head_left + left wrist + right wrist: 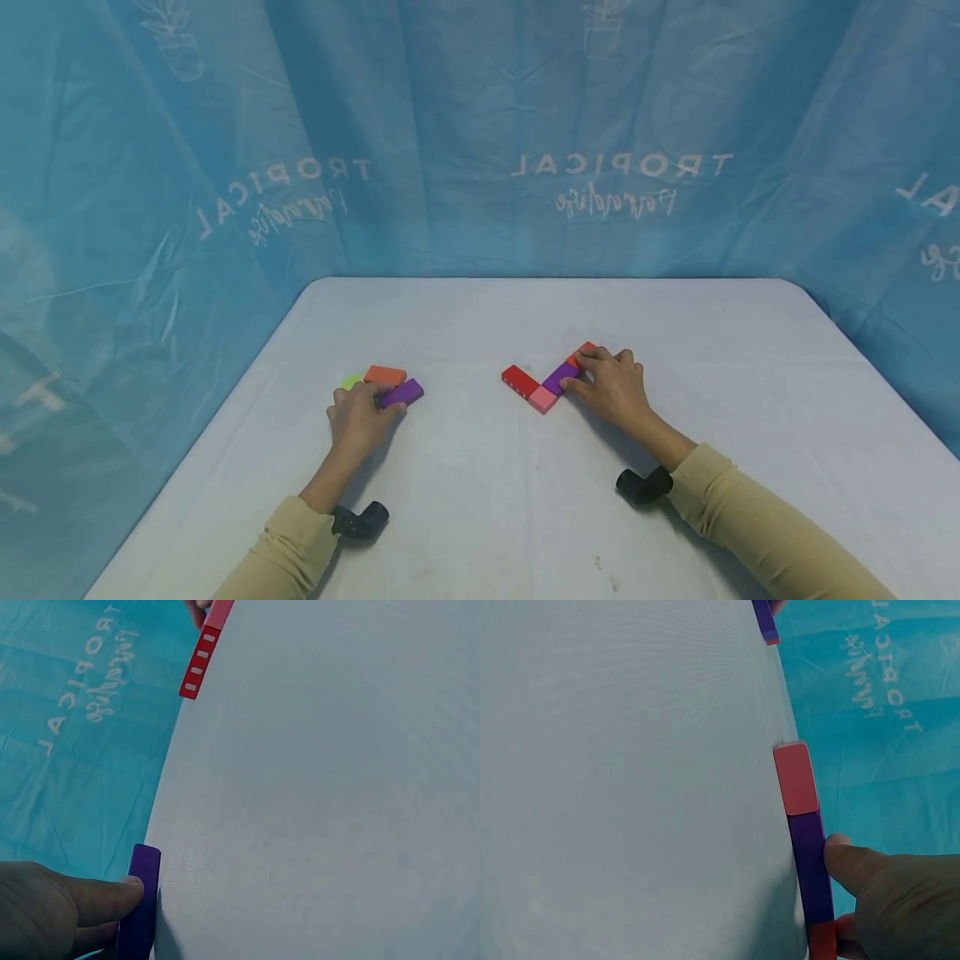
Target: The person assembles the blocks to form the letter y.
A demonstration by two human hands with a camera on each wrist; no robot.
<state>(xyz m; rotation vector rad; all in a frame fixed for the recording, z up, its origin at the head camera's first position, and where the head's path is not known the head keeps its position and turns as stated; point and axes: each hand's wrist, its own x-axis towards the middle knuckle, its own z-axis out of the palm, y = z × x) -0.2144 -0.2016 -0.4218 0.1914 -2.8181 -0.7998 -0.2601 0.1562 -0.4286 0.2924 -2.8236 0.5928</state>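
My left hand (pixel 358 421) pinches a purple block (pixel 402 393), thumb on its near side. An orange block (pixel 386 376) lies just behind it, and a green block (pixel 351 381) is partly hidden by the fingers. My right hand (pixel 617 392) is at the far end of a V-shaped row. Its fingers are on an orange-red block (pixel 823 941), while the thumb touches the adjoining purple block (pixel 810 862). A pink block (pixel 543 399) forms the corner. From there a red block (pixel 521 382) with white marks along its side (pixel 200 664) runs to the left.
A white cloth covers the table (pixel 480 500). Blue curtains (pixel 465 142) with white lettering hang behind and beside it. Each wrist carries a black device (pixel 643 487), low over the table.
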